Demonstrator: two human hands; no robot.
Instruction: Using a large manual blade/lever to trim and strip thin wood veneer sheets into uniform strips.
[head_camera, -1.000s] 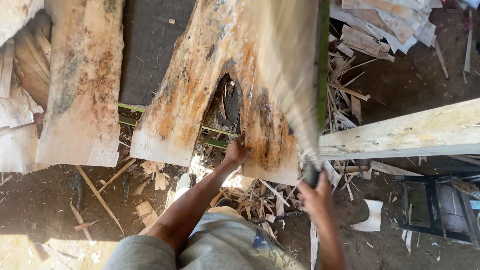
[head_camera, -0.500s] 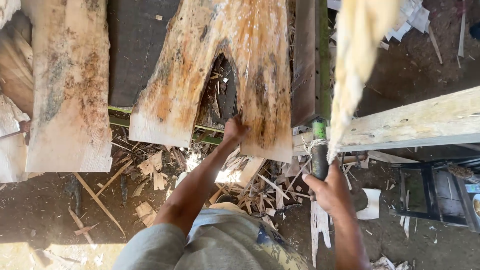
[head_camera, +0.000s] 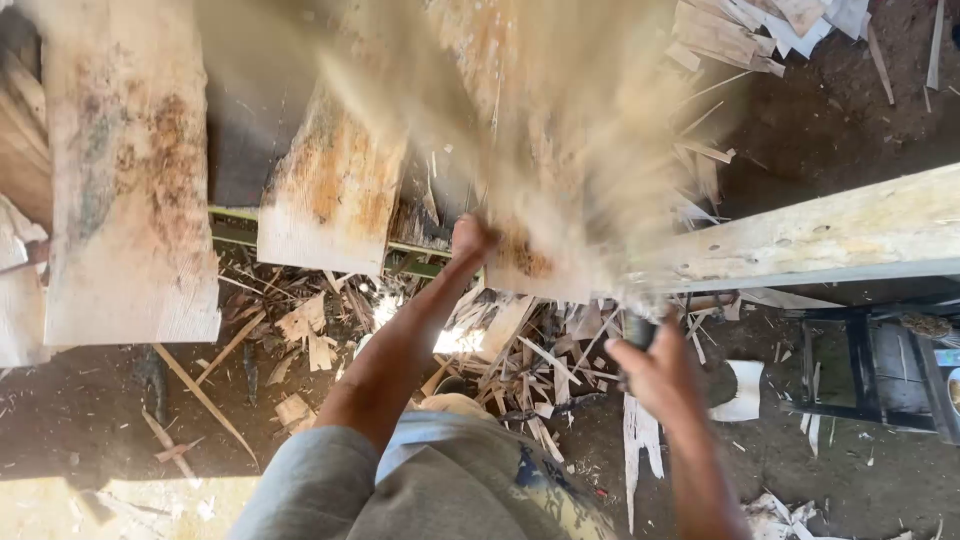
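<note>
Steadiness is mattering most: the forked slab (head_camera: 340, 190) is resting on the green rail (head_camera: 235, 215), so it should be pinned firmly. Left hand (head_camera: 470, 238) is clamping its lower edge. Right hand (head_camera: 655, 370) is closing around a dark handle (head_camera: 638, 332) (its upper end is blurring out).
</note>
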